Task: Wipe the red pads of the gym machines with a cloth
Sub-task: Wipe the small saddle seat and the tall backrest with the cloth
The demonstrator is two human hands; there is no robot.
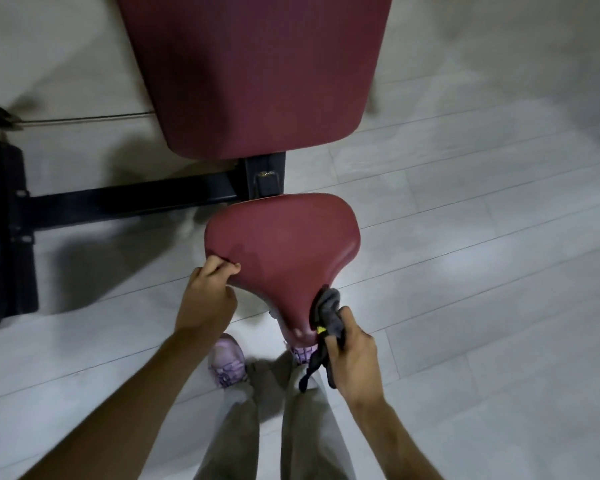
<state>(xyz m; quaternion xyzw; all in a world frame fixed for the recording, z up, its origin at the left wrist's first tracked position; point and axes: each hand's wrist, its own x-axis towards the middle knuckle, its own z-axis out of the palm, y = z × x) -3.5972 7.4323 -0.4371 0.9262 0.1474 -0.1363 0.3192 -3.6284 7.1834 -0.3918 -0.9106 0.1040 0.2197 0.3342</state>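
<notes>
I see my left hand (208, 292) at the left edge of the red seat pad (281, 251), wrist bent, fingers curled over the rim and gripping it. The forearm reaches in from below the pad. My right hand (352, 355) is at the pad's narrow near end, on its right side, fingers wrapped round a bunched grey cloth (328, 313). The top of the cloth touches the pad's edge and a loose tail hangs below my fist. Beyond the seat pad is the larger red back pad (253, 71), with a black frame bar (132, 199) running off to the left between them. Beneath the seat pad's near end are lilac shoes (226, 362) on the pale floor (482, 271).
</notes>
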